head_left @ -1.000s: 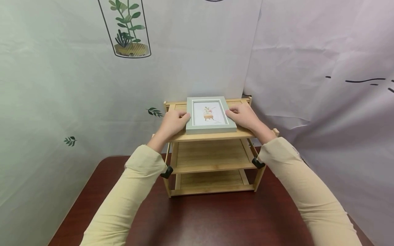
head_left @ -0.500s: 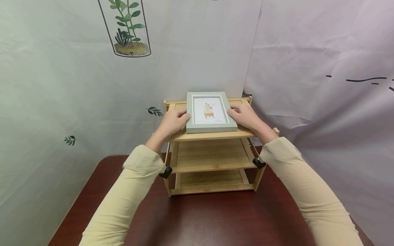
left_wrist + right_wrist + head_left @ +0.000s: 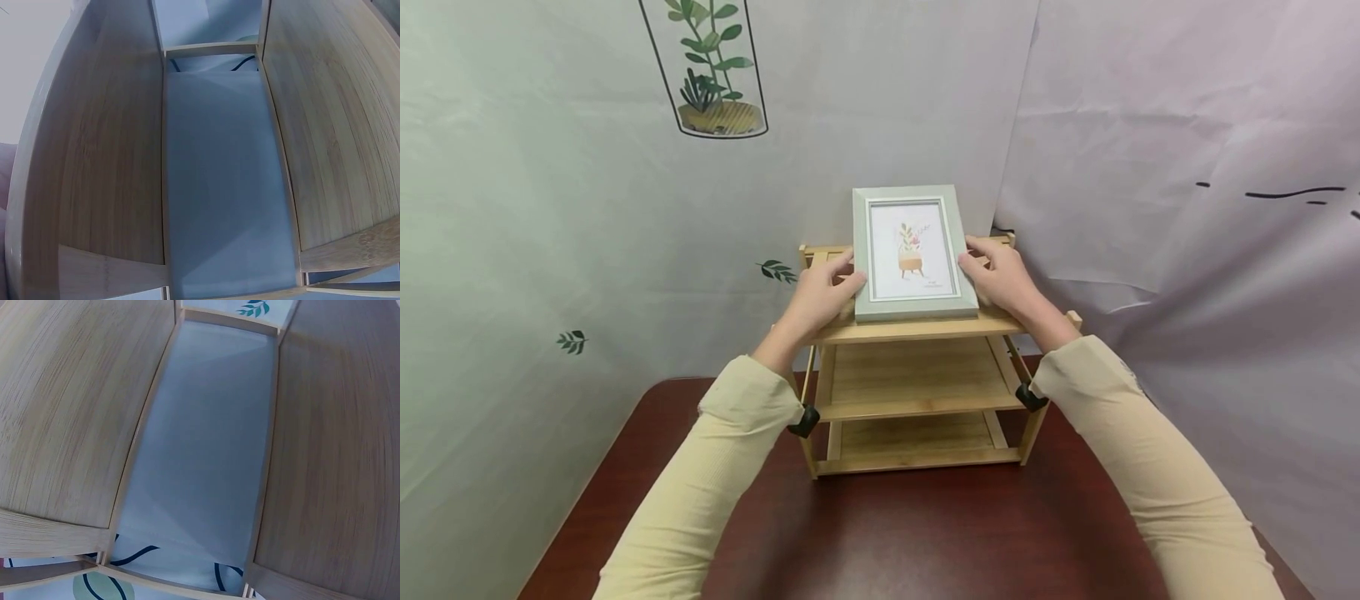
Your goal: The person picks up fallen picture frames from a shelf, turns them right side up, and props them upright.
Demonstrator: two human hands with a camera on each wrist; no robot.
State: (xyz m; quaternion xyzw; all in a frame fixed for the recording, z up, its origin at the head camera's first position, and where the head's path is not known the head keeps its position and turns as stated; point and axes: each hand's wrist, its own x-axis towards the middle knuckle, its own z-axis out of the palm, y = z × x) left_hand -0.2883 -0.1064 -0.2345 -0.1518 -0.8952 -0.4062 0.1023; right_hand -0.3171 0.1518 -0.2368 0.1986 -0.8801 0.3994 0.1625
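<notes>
A picture frame (image 3: 915, 250) with a pale grey-green border and a print of a potted plant leans back over the wooden shelf (image 3: 917, 331) in the head view. Its lower edge is close to the front of the top board, and its far edge is raised. My left hand (image 3: 820, 296) holds the left side, with the thumb on the front border. On the opposite side my right hand (image 3: 1003, 279) grips the edge, thumb forward and fingers behind. Both wrist views look between the shelf's boards (image 3: 112, 156), and the picture frame is hidden there.
Two lower shelf boards (image 3: 917, 379) sit beneath the top one. The shelf stands on a dark red table (image 3: 910, 533). Close behind hangs a pale cloth backdrop (image 3: 887, 108) printed with plants. Black wrist straps (image 3: 805, 421) show by both cuffs.
The picture frame has gone from lying nearly flat on the top board to tilted, its far edge rising. Both hands stay at its sides, their fingers shifting slightly.
</notes>
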